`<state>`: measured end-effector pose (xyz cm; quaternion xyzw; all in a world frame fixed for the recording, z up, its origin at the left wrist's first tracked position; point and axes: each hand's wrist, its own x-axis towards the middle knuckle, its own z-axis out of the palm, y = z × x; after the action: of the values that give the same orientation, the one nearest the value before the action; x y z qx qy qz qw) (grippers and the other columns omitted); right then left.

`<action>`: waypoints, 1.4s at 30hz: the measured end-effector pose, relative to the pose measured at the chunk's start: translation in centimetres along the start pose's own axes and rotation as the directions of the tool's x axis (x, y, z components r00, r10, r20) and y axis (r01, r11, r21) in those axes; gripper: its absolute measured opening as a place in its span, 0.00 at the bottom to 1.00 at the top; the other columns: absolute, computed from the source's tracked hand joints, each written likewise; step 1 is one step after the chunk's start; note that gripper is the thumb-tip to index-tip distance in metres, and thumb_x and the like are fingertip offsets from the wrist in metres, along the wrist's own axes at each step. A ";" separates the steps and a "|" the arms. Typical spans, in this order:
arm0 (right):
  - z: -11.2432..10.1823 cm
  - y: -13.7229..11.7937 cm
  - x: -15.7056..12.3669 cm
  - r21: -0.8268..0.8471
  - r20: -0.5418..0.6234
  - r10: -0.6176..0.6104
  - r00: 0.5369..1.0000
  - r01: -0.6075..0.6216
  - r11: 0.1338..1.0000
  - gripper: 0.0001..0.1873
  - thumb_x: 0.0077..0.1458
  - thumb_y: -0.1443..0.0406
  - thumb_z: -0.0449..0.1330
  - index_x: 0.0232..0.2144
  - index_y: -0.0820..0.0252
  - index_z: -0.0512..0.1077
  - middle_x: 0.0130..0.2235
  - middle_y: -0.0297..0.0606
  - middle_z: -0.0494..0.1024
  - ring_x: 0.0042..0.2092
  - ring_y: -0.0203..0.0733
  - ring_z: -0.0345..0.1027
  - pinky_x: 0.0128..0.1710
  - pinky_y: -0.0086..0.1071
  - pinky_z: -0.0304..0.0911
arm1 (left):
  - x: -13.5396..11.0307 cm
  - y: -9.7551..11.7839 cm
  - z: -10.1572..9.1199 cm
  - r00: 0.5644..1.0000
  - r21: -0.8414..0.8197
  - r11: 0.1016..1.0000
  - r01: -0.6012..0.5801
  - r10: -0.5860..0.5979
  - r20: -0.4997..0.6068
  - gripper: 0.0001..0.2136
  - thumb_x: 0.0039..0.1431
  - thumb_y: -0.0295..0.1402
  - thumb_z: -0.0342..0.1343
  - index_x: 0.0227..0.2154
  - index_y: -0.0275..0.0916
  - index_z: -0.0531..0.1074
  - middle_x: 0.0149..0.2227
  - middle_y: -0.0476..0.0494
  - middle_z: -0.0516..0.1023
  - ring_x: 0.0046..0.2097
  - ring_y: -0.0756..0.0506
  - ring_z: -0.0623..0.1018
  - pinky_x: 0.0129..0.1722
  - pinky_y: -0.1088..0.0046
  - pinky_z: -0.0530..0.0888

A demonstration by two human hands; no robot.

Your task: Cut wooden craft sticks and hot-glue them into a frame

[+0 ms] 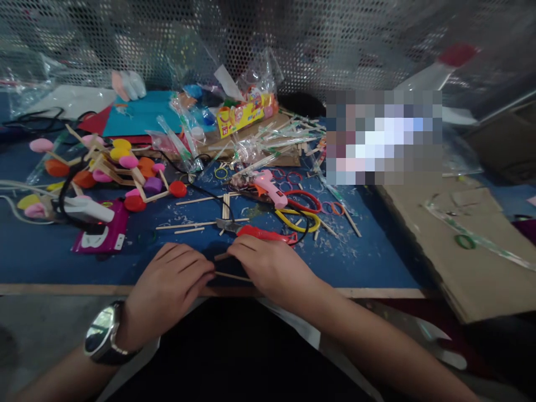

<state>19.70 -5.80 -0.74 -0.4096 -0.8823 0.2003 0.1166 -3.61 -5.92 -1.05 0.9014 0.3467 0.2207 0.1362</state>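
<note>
Near the table's front edge, my left hand (173, 285) has its fingers closed on one end of a thin wooden stick (231, 276), whose other end runs under my right hand (274, 268). My right hand pinches a short wooden stick (223, 257) that points toward the left fingers. Just beyond the right hand lie red-handled pliers (263, 232). Several loose sticks (188, 226) are scattered on the blue table past my hands. Behind the pliers rests a pink hot glue gun (271, 188), beside scissors with a yellow and red handle (299, 219).
A stick model with coloured foam pieces (121, 167) stands at the left, behind a purple packet (113, 229) and a white plug (90, 211). Cardboard (469, 251) overhangs the right front edge. Toward the back lie a yellow package (247, 114), blue sheets (142, 114) and plastic bags.
</note>
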 end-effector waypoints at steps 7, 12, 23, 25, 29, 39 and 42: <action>-0.2 -0.1 -1.0 0.004 -0.051 0.047 0.998 -0.047 0.999 0.11 0.63 0.75 0.56 0.44 0.62 0.74 0.41 0.41 0.79 0.39 0.40 0.72 0.36 0.31 0.63 | 0.3 0.4 0.5 0.999 0.008 0.999 0.035 -0.034 -0.039 0.04 0.65 0.28 0.56 0.36 0.39 0.75 0.34 0.46 0.81 0.38 0.42 0.77 0.42 0.61 0.72; -0.5 -0.2 -1.5 0.014 -0.048 0.091 0.995 -0.090 0.996 0.11 0.62 0.74 0.57 0.44 0.61 0.74 0.41 0.40 0.80 0.39 0.41 0.73 0.35 0.31 0.62 | 0.7 0.7 1.0 0.999 0.003 1.000 0.005 -0.005 -0.032 0.04 0.65 0.28 0.55 0.36 0.38 0.76 0.34 0.46 0.81 0.39 0.42 0.76 0.42 0.60 0.71; 0.0 0.1 -3.0 -0.078 -0.111 0.056 0.992 -0.065 0.995 0.08 0.63 0.74 0.57 0.37 0.62 0.77 0.39 0.39 0.79 0.35 0.38 0.74 0.32 0.30 0.66 | 1.9 1.1 1.6 1.000 0.017 1.000 0.019 -0.019 -0.011 0.04 0.64 0.28 0.57 0.35 0.39 0.76 0.33 0.45 0.80 0.38 0.41 0.76 0.41 0.60 0.71; 0.2 0.2 -3.0 -0.070 -0.115 0.060 0.992 -0.068 0.995 0.08 0.63 0.74 0.57 0.38 0.62 0.77 0.39 0.39 0.78 0.36 0.38 0.74 0.33 0.30 0.67 | 1.8 1.0 1.4 0.999 0.027 0.998 0.049 -0.049 -0.005 0.03 0.63 0.29 0.58 0.37 0.39 0.76 0.35 0.45 0.80 0.39 0.40 0.76 0.42 0.59 0.71; 0.6 0.2 -2.8 -0.040 -0.131 0.049 0.990 -0.054 0.998 0.09 0.64 0.73 0.57 0.41 0.63 0.77 0.39 0.40 0.78 0.38 0.38 0.75 0.34 0.29 0.68 | 1.7 0.6 1.1 0.996 0.038 0.996 0.083 -0.083 0.012 0.05 0.63 0.30 0.59 0.39 0.37 0.77 0.37 0.43 0.81 0.41 0.39 0.76 0.43 0.58 0.72; 1.1 0.0 -2.5 0.051 -0.178 0.108 0.978 -0.101 0.994 0.12 0.65 0.71 0.54 0.40 0.60 0.78 0.40 0.40 0.78 0.37 0.37 0.74 0.34 0.29 0.67 | 1.6 -0.2 1.0 0.996 -0.058 0.995 0.084 -0.084 -0.003 0.04 0.62 0.29 0.60 0.39 0.38 0.77 0.34 0.46 0.79 0.39 0.42 0.76 0.43 0.61 0.73; 1.1 0.0 -2.4 0.065 -0.173 0.118 0.978 -0.108 0.992 0.12 0.66 0.71 0.55 0.40 0.60 0.79 0.40 0.40 0.78 0.37 0.37 0.74 0.35 0.29 0.67 | 1.6 -0.4 0.9 0.996 -0.068 0.994 0.086 -0.087 -0.022 0.03 0.62 0.30 0.60 0.37 0.37 0.77 0.32 0.46 0.79 0.37 0.43 0.76 0.41 0.63 0.73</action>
<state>20.86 -7.94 -1.86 -0.4719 -0.8379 0.1936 0.1942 -2.31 -4.67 -1.52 0.8776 0.3795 0.2376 0.1716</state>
